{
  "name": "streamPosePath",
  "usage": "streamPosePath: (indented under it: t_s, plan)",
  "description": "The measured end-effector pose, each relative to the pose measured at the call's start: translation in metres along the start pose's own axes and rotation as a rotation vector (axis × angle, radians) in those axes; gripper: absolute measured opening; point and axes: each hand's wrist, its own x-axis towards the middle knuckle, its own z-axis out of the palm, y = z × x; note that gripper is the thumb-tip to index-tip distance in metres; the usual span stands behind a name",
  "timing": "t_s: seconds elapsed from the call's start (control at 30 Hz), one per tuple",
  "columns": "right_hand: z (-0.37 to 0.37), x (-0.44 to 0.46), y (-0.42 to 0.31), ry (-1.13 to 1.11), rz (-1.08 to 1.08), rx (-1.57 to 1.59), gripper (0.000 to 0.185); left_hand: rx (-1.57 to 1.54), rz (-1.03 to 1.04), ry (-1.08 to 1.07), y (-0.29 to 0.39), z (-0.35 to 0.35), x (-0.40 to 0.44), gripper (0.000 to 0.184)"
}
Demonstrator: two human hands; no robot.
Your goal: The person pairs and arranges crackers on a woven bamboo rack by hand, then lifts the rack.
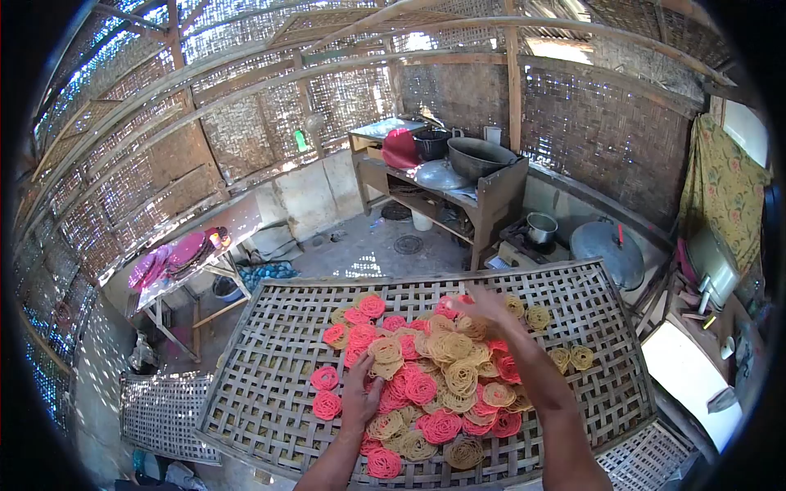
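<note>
A pile of round, lacy pink discs (421,388) and tan discs (460,377) lies on a woven bamboo tray (270,352). At the pile's left side, my left hand (360,395) touches a tan disc (385,352), its fingers partly bent around the edge. My right hand (483,307) reaches over the far side of the pile, near a pink disc (446,307); its fingers are blurred and what they touch is unclear. Two tan discs (571,358) lie apart on the right, and two pink discs (325,392) on the left.
Behind the tray stands a wooden shelf (501,200) with a large black pot (479,157). A small metal pot (540,227) and a large round lid (606,252) are at the right. On the left is a low table (176,282) with pink items. More woven trays (168,413) lie below.
</note>
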Motion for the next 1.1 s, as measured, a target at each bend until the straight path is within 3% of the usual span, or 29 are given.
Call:
streamPosePath:
  t_s: [0.07,0.17,0.27,0.33,0.43,0.5,0.6,0.7,0.73,0.83,0.93,0.97,1.0,1.03,1.1]
  plan:
    - [0.043,-0.018,0.006,0.046,0.0,-0.101,0.104,0.022,0.021,-0.045,0.002,-0.003,0.003,0.059]
    - [0.028,-0.051,-0.032,-0.072,-0.132,0.087,0.113,0.015,0.049,-0.108,0.001,-0.003,0.002,0.069]
    - [0.042,-0.073,-0.053,-0.023,-0.166,0.045,0.108,-0.075,0.072,-0.134,0.013,-0.001,0.006,0.074]
    - [0.034,-0.083,-0.067,-0.077,-0.203,0.093,0.099,-0.149,0.031,-0.107,0.037,-0.003,0.007,0.074]
    - [0.029,-0.1,-0.085,0.016,-0.241,0.151,0.074,-0.001,0.099,-0.027,0.029,0.0,0.007,0.059]
    - [0.025,-0.1,-0.088,-0.026,-0.224,0.242,0.063,-0.139,0.032,0.025,0.029,0.002,0.009,0.047]
    - [0.021,-0.102,-0.094,0.163,-0.3,0.209,0.043,-0.104,0.085,0.118,0.037,0.0,0.011,0.038]
    - [0.001,-0.112,-0.101,0.132,-0.307,0.484,0.034,-0.104,0.133,0.226,0.047,-0.008,0.018,0.038]
    - [-0.004,-0.114,-0.105,0.314,-0.428,0.445,0.028,-0.131,0.132,0.262,0.05,-0.01,0.02,0.039]
    - [-0.042,-0.131,-0.122,0.505,-0.515,0.414,0.024,-0.105,0.223,0.268,0.057,-0.025,0.03,0.048]
    - [-0.063,-0.148,-0.115,0.448,-0.551,0.283,0.025,0.032,0.249,0.079,0.065,-0.04,0.031,0.074]
    - [-0.065,-0.151,-0.109,0.42,-0.544,0.269,0.027,-0.029,0.158,0.012,0.065,-0.044,0.028,0.087]
    - [-0.061,-0.153,-0.096,0.351,-0.423,0.368,0.045,-0.09,0.068,-0.055,0.063,-0.048,0.022,0.1]
    - [-0.055,-0.154,-0.076,0.388,-0.415,0.23,0.058,-0.152,-0.022,-0.122,0.059,-0.05,0.016,0.114]
    - [-0.037,-0.154,-0.028,0.46,-0.398,-0.047,0.086,0.035,-0.009,-0.202,0.045,-0.06,0.001,0.135]
